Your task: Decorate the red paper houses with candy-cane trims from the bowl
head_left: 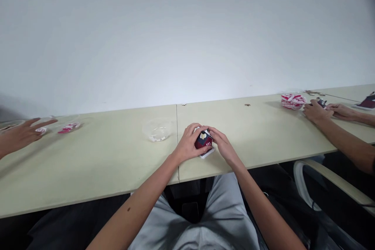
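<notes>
1. In the head view, the person's left hand [187, 144] and right hand [223, 145] are together, cupped around a small dark red and navy object [203, 140] with white patches. Their fingers meet over its top, so both hands are clamped on it.
2. The object sits just above a flat white piece [207, 154], and its lower edge pokes out between the hands. Exactly what the object is stays hidden by the fingers.
3. Both stand on a pale cream desk [102, 160], just right of a seam [177, 140] joining 2 desk sections.
4. A clear plastic bowl [156, 129] with white bits in its bottom sits just left of the seam, beyond the left hand.
5. At the far left, a co-worker's hand [25, 134] rests with spread fingers near 2 clear trays [68, 127] holding red and white pieces.
6. At the right, a co-worker's 2 hands [328, 112] work over a small dark item [321, 103], just beside a clear container of red and white pieces [293, 101].
7. At the far right edge, a dark red piece [367, 102] lies on a white base.
</notes>
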Tool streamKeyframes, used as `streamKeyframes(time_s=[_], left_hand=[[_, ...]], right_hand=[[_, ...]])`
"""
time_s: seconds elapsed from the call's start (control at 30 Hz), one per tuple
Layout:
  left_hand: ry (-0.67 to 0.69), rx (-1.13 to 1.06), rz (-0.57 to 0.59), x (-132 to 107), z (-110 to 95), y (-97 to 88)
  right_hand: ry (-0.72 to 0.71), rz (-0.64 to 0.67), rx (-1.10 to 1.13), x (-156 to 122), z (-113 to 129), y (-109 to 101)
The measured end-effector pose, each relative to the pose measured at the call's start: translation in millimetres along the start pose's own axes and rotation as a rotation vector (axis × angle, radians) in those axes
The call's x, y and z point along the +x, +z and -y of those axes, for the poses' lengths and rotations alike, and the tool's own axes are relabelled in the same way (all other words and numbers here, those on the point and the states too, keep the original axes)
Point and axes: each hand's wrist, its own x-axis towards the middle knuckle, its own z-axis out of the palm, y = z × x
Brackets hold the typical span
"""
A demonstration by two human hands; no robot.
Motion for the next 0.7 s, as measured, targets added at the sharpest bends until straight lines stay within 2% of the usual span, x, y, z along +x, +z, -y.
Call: streamKeyframes(time_s=[0.1, 0.23, 0.5, 0.7], left_hand=[[0.0, -0.02, -0.015, -2, 2, 1.2], [-0.009, -0.036, -0.046, -5, 8, 4.0], [-0.009, -0.003, 0.004, -4, 6, 2.2], [0.029, 0.014, -0.01, -2, 6, 0.7]], right_hand=[[-0.009, 0.004, -0.057, 1, 8, -1], [0.024, 0.007, -0.021, 1, 11, 0], [0.028, -0.021, 0.085, 1, -3, 10], [-0.025, -0.033, 0.039, 0, -11, 11]])
